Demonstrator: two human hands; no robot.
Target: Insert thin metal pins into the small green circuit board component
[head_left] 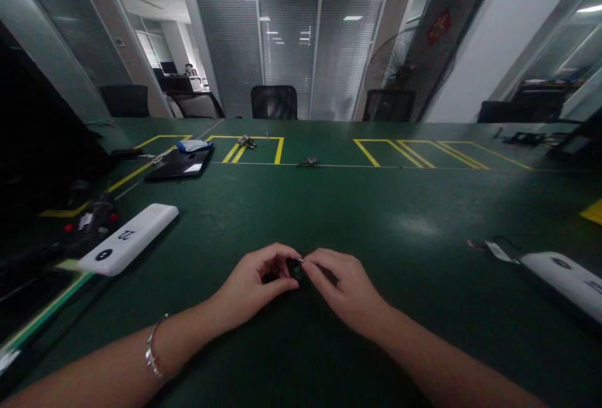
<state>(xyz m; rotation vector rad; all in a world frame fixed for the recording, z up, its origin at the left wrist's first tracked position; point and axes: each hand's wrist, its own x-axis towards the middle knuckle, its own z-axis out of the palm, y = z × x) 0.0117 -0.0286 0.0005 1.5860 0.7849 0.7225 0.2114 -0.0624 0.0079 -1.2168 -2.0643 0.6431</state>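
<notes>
Just above the green table, my left hand (263, 276) curls around a small dark piece with some green on it (295, 268), held between thumb and fingertips. My right hand (343, 282) is closed in a pinch right beside it, with thumb and index finger on a thin, pale, shiny bit (300, 260) at the piece's upper edge. What kind of thing this is, I cannot make out; the fingers cover much of it. A silver bracelet (151, 348) circles my left wrist.
A white power bank (129, 239) marked 22 lies to the left, another white one (564, 279) with a cable to the right. Farther off are a black clipboard (176, 167), a bunch of metal parts (246, 141) and a small metal piece (309, 162). Yellow tape (279, 151) marks the tabletop.
</notes>
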